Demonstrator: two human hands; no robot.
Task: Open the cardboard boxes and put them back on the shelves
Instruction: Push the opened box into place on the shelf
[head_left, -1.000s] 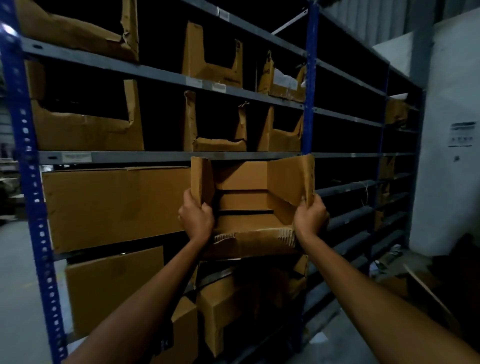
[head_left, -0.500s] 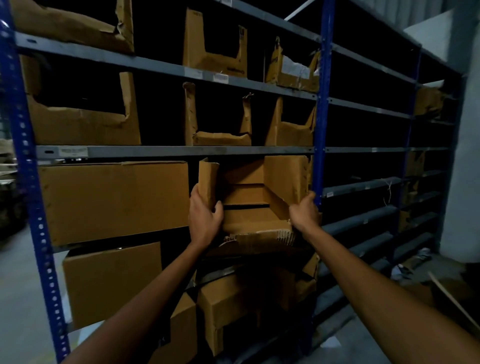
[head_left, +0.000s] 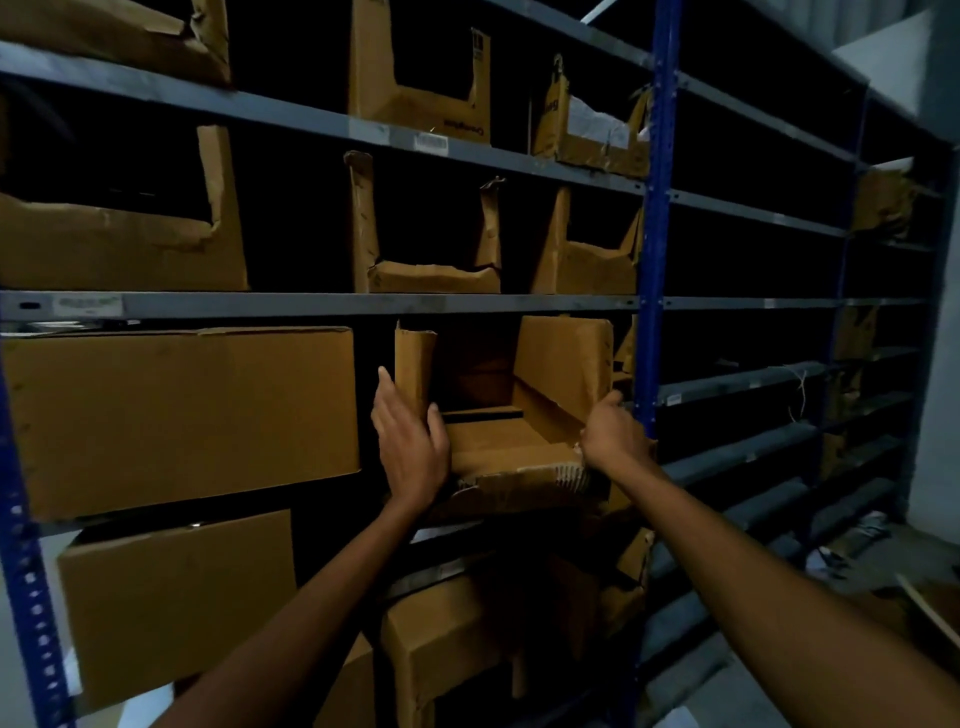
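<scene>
A cut-open cardboard box (head_left: 511, 447) with a torn front edge sits in the shelf bay under the grey shelf beam (head_left: 322, 304), between a closed box and the blue upright. My left hand (head_left: 410, 447) lies along its left wall, fingers stretched up the outside, thumb hooked inside the front flap. At the box's right front corner my right hand (head_left: 613, 436) grips the wall. The box's far end is dark inside the shelf.
A big closed box (head_left: 176, 415) fills the bay to the left, another (head_left: 176, 603) sits below it. Several cut-open boxes stand on the upper shelves. The blue upright (head_left: 652, 312) stands just right of my right hand. Torn boxes (head_left: 467, 639) crowd the bay below.
The box has slid deeper into the shelf bay. My left hand's fingers have straightened along the box's side. The view has moved closer to the rack.
</scene>
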